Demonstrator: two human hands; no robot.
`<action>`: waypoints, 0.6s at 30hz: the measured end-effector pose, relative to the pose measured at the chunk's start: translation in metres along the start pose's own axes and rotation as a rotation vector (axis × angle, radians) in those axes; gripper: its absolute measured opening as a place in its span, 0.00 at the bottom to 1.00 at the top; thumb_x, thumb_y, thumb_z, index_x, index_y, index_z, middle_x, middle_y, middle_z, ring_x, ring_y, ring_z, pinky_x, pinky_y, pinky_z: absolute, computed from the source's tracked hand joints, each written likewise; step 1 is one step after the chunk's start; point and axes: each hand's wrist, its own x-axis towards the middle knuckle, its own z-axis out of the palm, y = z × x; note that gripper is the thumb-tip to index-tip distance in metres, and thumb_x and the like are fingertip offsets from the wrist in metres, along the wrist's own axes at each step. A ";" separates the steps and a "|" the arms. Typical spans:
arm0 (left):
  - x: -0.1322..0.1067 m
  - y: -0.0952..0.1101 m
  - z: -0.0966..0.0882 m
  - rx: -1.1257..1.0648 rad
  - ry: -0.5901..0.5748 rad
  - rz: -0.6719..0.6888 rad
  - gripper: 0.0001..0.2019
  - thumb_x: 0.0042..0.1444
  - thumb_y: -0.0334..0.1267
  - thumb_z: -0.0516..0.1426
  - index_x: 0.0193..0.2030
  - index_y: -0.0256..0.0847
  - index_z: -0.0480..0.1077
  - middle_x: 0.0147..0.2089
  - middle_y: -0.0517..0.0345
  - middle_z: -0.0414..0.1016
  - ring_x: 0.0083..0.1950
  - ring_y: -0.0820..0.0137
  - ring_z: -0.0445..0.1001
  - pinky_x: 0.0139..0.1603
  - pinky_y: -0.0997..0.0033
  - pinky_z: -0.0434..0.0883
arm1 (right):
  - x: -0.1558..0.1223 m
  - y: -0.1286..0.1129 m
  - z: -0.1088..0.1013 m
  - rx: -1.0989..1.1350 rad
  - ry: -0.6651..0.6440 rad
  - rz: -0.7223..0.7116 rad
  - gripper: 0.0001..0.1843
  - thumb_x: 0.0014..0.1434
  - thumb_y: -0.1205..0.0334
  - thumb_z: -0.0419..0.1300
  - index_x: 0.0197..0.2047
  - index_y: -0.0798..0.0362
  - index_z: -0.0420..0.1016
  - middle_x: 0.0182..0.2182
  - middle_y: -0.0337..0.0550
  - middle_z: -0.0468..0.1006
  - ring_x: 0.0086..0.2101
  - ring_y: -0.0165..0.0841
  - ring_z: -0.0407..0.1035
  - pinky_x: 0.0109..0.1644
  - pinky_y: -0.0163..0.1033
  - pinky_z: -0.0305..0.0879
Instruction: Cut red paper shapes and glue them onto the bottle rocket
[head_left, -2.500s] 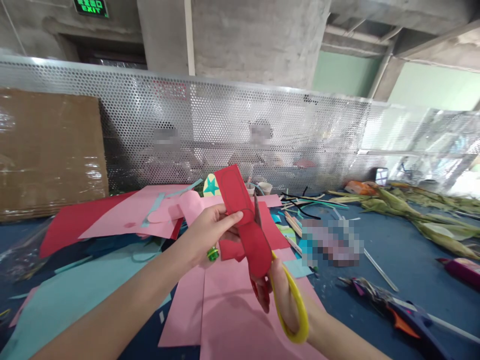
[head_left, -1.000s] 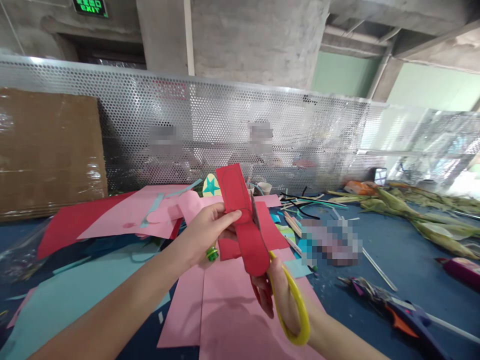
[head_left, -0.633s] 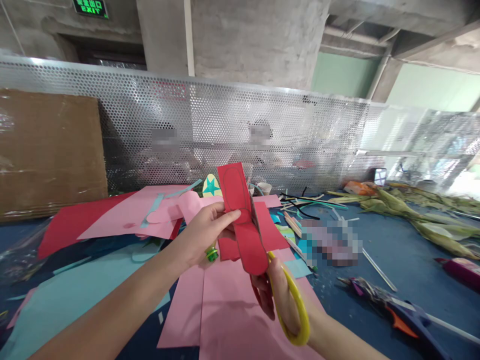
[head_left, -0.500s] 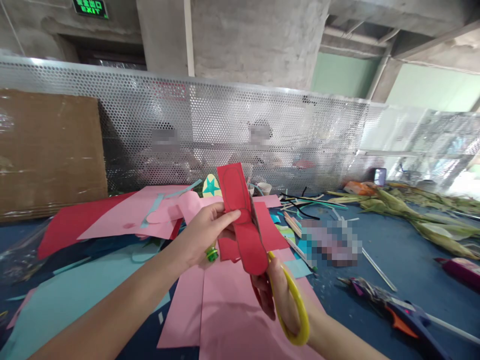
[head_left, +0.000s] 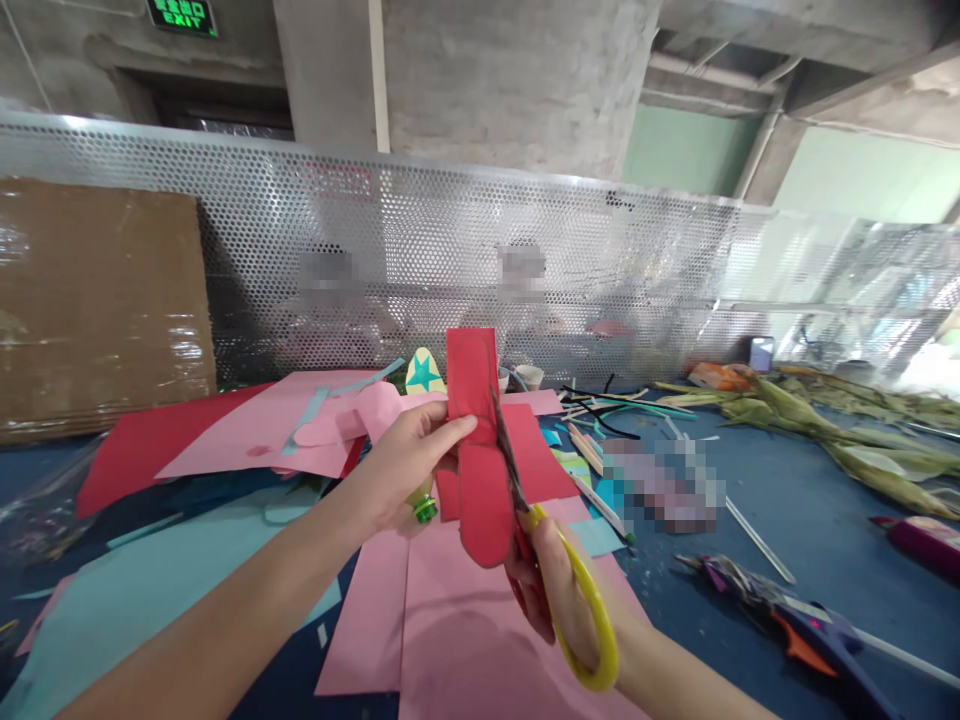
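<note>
Between thumb and fingers, my left hand (head_left: 420,455) pinches a strip of red paper (head_left: 484,505) at its middle. The strip stands nearly upright, with a rounded lower end and a pencilled outline on its upper part. My right hand (head_left: 562,585) is closed round scissors (head_left: 604,640) with yellow handles. Their blades point up along the strip's right edge, at the pencilled part. A green ring-like item (head_left: 424,509) shows at my left hand. Pink paper (head_left: 465,640) lies beneath both hands.
Light blue paper (head_left: 172,590) and more pink sheets (head_left: 255,425) lie left. At right are a glue gun (head_left: 795,620), corn husks (head_left: 840,440) and a white-barrelled pen (head_left: 600,505). Behind the table stands a perforated metal panel (head_left: 442,220); cardboard (head_left: 97,310) leans against it.
The red strip has turned more upright, its lower end swinging left. The scissor blades now show more along its right edge. My hands have barely shifted.
</note>
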 end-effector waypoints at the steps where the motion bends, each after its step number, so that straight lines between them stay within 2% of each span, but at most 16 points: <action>1: 0.000 0.000 0.000 0.000 0.001 0.000 0.06 0.59 0.33 0.57 0.33 0.37 0.74 0.33 0.55 0.81 0.32 0.70 0.77 0.37 0.70 0.73 | 0.000 0.001 0.000 -0.006 -0.002 -0.003 0.40 0.45 0.15 0.42 0.22 0.48 0.55 0.14 0.27 0.52 0.10 0.21 0.44 0.12 0.32 0.39; 5: 0.000 0.001 0.000 0.009 0.015 0.004 0.05 0.60 0.34 0.57 0.34 0.37 0.74 0.34 0.56 0.81 0.32 0.71 0.77 0.36 0.72 0.73 | -0.001 0.001 0.000 -0.015 -0.008 0.010 0.39 0.46 0.16 0.42 0.22 0.48 0.55 0.11 0.25 0.50 0.09 0.21 0.44 0.13 0.32 0.40; 9: 0.000 0.000 0.001 0.012 0.024 -0.001 0.06 0.60 0.33 0.57 0.34 0.37 0.74 0.33 0.56 0.81 0.30 0.73 0.76 0.33 0.75 0.71 | -0.001 0.002 0.000 -0.010 -0.016 0.027 0.40 0.45 0.15 0.42 0.22 0.48 0.55 0.14 0.26 0.50 0.10 0.21 0.44 0.13 0.32 0.40; 14: 0.000 0.001 0.001 -0.003 0.034 -0.007 0.07 0.61 0.32 0.56 0.33 0.37 0.74 0.32 0.57 0.81 0.31 0.73 0.76 0.32 0.77 0.70 | 0.000 0.014 -0.004 -0.061 -0.018 -0.013 0.36 0.55 0.21 0.40 0.24 0.49 0.56 0.17 0.29 0.53 0.13 0.22 0.47 0.13 0.31 0.42; 18: 0.000 0.000 0.000 -0.014 0.026 0.007 0.07 0.61 0.33 0.56 0.33 0.38 0.74 0.31 0.58 0.80 0.31 0.74 0.75 0.31 0.77 0.69 | 0.000 0.018 -0.006 -0.064 -0.036 0.034 0.36 0.55 0.21 0.41 0.26 0.49 0.56 0.17 0.29 0.52 0.13 0.23 0.47 0.14 0.30 0.43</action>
